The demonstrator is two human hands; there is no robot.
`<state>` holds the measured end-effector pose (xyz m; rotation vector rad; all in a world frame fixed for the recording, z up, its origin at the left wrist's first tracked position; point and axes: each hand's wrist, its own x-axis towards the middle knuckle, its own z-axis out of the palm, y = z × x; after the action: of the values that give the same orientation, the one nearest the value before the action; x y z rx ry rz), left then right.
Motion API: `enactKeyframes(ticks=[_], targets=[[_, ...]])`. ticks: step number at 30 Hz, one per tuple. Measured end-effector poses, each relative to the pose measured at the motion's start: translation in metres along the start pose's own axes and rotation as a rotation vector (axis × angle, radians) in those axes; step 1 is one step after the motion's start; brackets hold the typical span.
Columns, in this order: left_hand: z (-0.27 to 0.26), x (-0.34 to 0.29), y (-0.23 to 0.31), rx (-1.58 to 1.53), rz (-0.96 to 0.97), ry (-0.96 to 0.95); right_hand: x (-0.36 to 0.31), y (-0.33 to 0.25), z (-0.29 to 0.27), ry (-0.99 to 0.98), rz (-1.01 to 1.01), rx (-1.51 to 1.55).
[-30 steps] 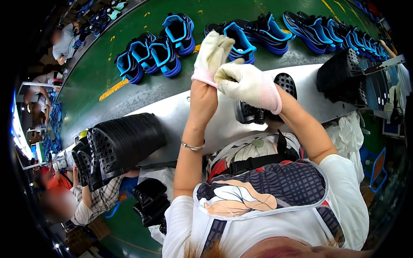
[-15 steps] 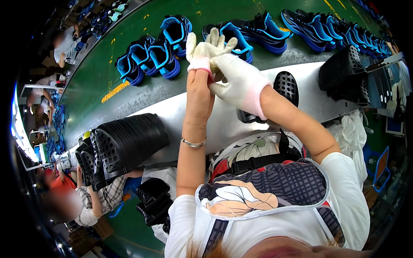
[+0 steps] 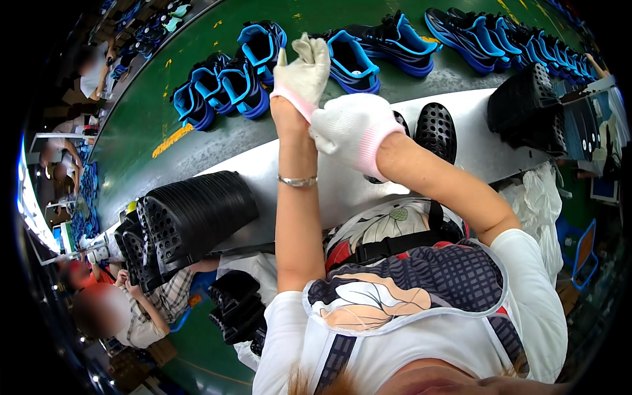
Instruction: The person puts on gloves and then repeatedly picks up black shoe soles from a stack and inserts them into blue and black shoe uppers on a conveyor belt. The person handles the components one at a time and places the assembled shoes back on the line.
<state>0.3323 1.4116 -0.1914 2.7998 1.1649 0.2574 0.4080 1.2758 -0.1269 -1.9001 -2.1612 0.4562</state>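
Observation:
My left hand [image 3: 304, 69] is raised above the bench, wearing a whitish knit glove with a pink cuff [image 3: 294, 100]. Its fingers stretch upward, the thumb apart, and nothing is in them. My right hand [image 3: 354, 128], in a matching glove, is closed at the left wrist, its fingers curled against the edge of that pink cuff; the fingertips are partly hidden. Beyond both hands stand black shoes with bright blue linings, the nearest shoe [image 3: 352, 62] just right of my left fingers. A black perforated sole-shaped piece [image 3: 436, 131] lies to the right of my right hand.
A pale bench ledge [image 3: 263, 158] runs before me. Leaning stacks of black perforated pieces stand on it at left [image 3: 197, 214] and right [image 3: 526, 108]. A row of shoes [image 3: 513, 46] reaches far right on the green surface. A seated person [image 3: 148, 309] is at lower left.
My right hand has slid from the left palm down to the wrist, bringing the glove cuff lower. The left fingers, spread before, are closer together and have turned.

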Motion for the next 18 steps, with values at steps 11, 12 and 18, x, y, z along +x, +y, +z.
enactKeyframes(ticks=[11, 12, 18], targets=[[-0.022, -0.036, 0.015, -2.974, 0.114, 0.076, 0.007, 0.000, -0.009, -0.054, -0.059, 0.012], [-0.024, -0.033, 0.017, -2.988, 0.151, 0.049, 0.004, 0.000, -0.010, -0.015, -0.075, 0.042], [-0.019, -0.015, 0.013, -3.503, 0.368, -0.463, 0.001, 0.006, -0.007, 0.081, -0.097, 0.107]])
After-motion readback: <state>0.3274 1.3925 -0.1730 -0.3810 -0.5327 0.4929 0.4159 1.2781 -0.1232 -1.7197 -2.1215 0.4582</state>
